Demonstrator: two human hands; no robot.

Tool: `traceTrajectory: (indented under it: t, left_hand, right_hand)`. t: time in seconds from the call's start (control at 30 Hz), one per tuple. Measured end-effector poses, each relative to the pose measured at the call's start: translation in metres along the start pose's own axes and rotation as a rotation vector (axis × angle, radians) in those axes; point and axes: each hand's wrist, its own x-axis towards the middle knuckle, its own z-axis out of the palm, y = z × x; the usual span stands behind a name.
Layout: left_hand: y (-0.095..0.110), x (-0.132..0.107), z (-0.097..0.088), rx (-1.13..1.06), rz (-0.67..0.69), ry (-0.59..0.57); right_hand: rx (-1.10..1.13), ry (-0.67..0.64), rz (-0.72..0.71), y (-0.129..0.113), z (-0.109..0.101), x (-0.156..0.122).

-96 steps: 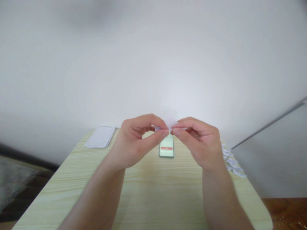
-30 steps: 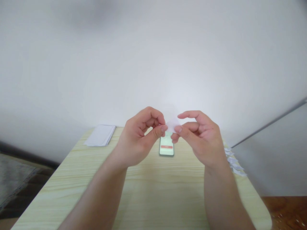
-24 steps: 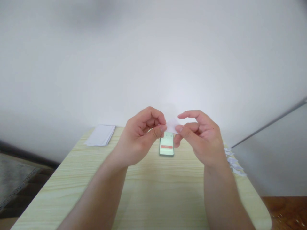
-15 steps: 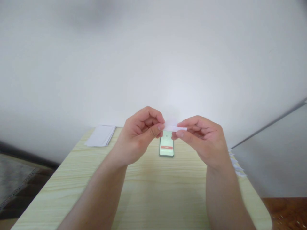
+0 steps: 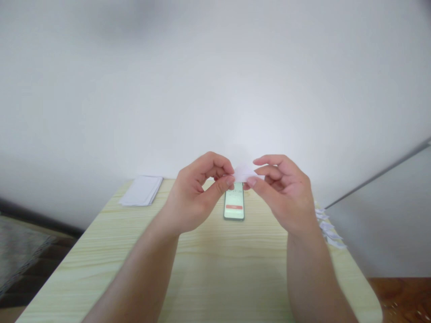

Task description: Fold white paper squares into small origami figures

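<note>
A small folded piece of white paper (image 5: 244, 174) is held up between my two hands, above the far part of the table. My left hand (image 5: 202, 193) pinches its left end between thumb and fingers. On the other end, the thumb of my right hand (image 5: 284, 193) presses from below and the middle finger touches from behind, while the index finger is lifted off the paper. Below the paper a phone (image 5: 234, 204) lies on the table with its screen lit; its upper end is partly hidden by my fingers and the paper.
A stack of white paper (image 5: 141, 190) lies at the far left of the wood-grain table (image 5: 222, 269). Several folded white paper pieces (image 5: 330, 231) lie along the right edge, partly behind my right forearm. A white wall (image 5: 215, 80) rises behind the table.
My right index finger has lifted away from the paper. Both hands have shifted slightly, and more of the folded pieces at the right edge now shows.
</note>
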Motion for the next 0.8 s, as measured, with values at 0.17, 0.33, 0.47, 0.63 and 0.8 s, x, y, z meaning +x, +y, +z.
traceTrajectory:
  t: [0.17, 0.33, 0.47, 0.63, 0.8]
  left_hand:
    - [0.005, 0.000, 0.005, 0.049, 0.026, -0.030]
    - [0.005, 0.001, 0.006, 0.030, 0.033, -0.048]
    - [0.002, 0.001, 0.005, 0.029, 0.010, -0.044]
    - [-0.003, 0.001, 0.003, -0.078, -0.030, -0.053]
    - [-0.008, 0.005, 0.002, -0.256, -0.062, -0.104]
  right_hand:
    - [0.013, 0.002, 0.008, 0.001, 0.006, 0.001]
    - [0.020, -0.013, 0.062, 0.004, 0.002, 0.003]
    - [0.041, -0.033, 0.097, 0.005, -0.002, 0.004]
    - [0.070, -0.109, 0.107, 0.003, -0.005, 0.003]
    - [0.123, -0.170, 0.098, -0.001, -0.008, 0.002]
